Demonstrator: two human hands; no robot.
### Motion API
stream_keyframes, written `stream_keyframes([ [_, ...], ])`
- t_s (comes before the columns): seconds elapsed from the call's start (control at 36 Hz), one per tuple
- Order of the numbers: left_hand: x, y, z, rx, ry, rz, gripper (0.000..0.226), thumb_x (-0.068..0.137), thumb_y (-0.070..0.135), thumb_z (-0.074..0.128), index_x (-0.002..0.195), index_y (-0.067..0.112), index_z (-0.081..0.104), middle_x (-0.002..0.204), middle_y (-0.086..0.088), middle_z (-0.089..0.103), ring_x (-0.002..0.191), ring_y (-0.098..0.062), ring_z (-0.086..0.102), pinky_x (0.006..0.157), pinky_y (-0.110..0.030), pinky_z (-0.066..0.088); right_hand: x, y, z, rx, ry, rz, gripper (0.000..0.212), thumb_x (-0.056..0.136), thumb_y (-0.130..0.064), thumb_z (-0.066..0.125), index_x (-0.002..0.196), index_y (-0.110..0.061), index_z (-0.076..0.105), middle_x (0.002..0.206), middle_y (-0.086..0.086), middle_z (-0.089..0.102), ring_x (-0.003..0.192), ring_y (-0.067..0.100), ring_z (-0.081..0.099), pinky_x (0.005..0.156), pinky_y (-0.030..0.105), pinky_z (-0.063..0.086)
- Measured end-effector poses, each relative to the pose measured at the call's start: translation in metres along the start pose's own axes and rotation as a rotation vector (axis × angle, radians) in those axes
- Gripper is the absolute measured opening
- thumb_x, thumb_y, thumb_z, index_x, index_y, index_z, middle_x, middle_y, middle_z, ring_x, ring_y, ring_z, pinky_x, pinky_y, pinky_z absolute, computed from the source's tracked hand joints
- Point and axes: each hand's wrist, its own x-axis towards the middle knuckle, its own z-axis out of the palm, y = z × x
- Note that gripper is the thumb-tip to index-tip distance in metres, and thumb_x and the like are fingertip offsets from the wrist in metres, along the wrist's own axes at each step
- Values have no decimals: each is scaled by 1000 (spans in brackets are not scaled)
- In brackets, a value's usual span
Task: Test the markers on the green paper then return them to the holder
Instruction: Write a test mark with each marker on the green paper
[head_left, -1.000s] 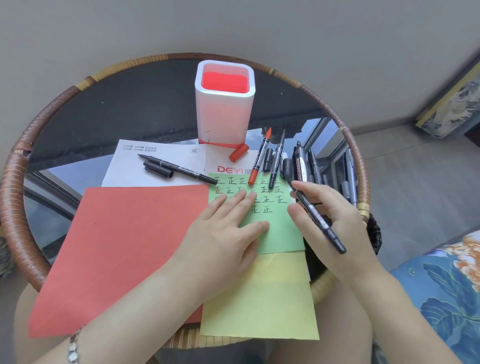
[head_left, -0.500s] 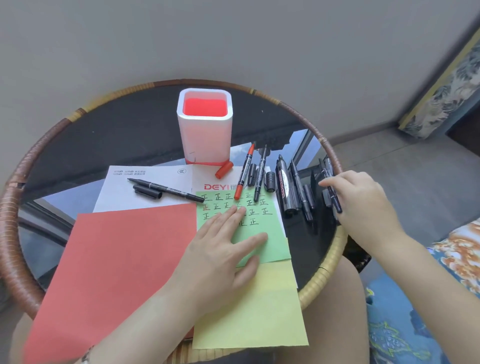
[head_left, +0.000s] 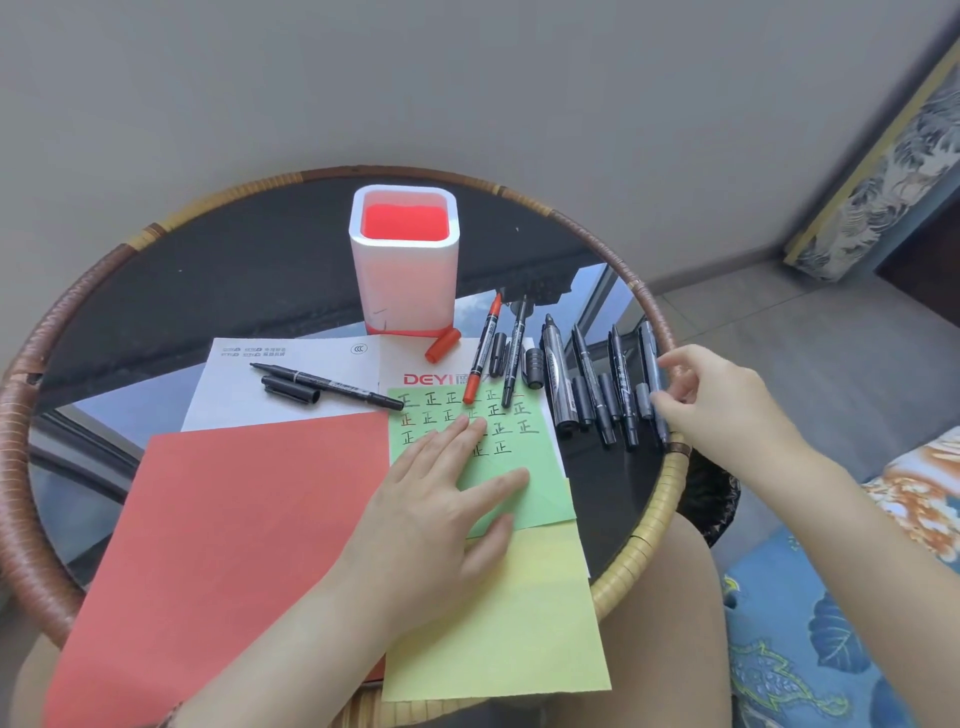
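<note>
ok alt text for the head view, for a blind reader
A left hand presses flat on the marked green paper while the right hand reaches the row of black markers on a round glass table. The white holder behind holds no markers.

Round glass-topped table with wicker rim (head_left: 21, 415), dark reflective top. Red paper (head_left: 234, 545) over near-left part, hanging past near edge. Yellow paper (head_left: 493, 623) just beside it at near edge, also overhanging. White printed sheet (head_left: 234, 405), red "DEYI" lettering, mid-table, partly under red paper. Blue floral fabric (head_left: 805, 649) off table's right edge. Grey floor (head_left: 779, 353), plain wall (head_left: 467, 78).
</note>
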Motion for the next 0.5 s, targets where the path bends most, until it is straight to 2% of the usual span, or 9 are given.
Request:
stream_keyframes([
  [0.06, 0, 0, 0, 4, 0, -1, 39, 84, 43, 38, 113, 38, 63, 132, -12, 54, 125, -26, 47, 102, -48, 24, 1, -4, 1, -35, -68, 33, 39, 85, -17, 58, 123, -15, 48, 84, 5, 63, 80, 21, 55, 57, 28, 38],
  [0.11, 0, 1, 0, 3, 1, 0, 39, 84, 43, 38, 113, 38, 63, 132, -12, 55, 125, -26, 48, 103, -48, 24, 5, -8, 2, -58, -78, 68, 44, 84, -17, 58, 126, -13, 44, 87, 8, 63, 80, 23, 56, 60, 29, 39],
  [0.22, 0, 0, -1, 4, 4, 5, 39, 84, 43, 38, 113, 37, 63, 131, -12, 55, 125, -26, 48, 103, -48, 24, 11, -13, 0, 9, -87, 160, 47, 81, -15, 60, 126, -7, 49, 98, 8, 60, 80, 19, 52, 63, 26, 38],
  [0.28, 0, 0, 0, 12, 2, 7, 39, 84, 43, 38, 114, 38, 62, 133, -12, 54, 126, -26, 47, 103, -48, 23, 8, -15, -4, 138, -68, 176, 36, 81, -13, 61, 117, -5, 58, 91, 7, 60, 74, 16, 54, 56, 22, 38],
  [0.33, 0, -1, 1, 8, 1, 6, 39, 84, 43, 38, 115, 39, 61, 134, -11, 53, 127, -25, 46, 104, -49, 23, 1, -19, -7, 259, -4, 134, 19, 80, -12, 60, 98, -5, 66, 79, 6, 59, 69, 16, 55, 52, 18, 37],
  [0.39, 0, -1, 1, 5, 2, 3, 39, 84, 44, 38, 115, 39, 61, 134, -11, 53, 127, -25, 46, 104, -49, 23, -8, -24, -7, 378, 56, 68, 7, 81, -11, 61, 80, -8, 67, 69, 6, 57, 59, 13, 52, 49, 16, 41],
  [0.44, 0, -1, 2, 0, 3, 3, 39, 84, 43, 38, 115, 39, 62, 134, -11, 53, 127, -25, 46, 104, -50, 22, -20, -33, -5, 558, 82, 1, 11, 83, -11, 62, 73, -13, 59, 59, 2, 53, 47, 5, 49, 44, 12, 41],
  [0.5, -1, -1, 2, -16, 5, 8, 38, 84, 43, 38, 114, 38, 61, 134, -12, 52, 127, -25, 46, 104, -50, 22, -33, -45, -3, 716, 104, -46, 20, 85, -11, 60, 68, -17, 51, 50, -2, 53, 40, 5, 48, 43, 14, 42],
])
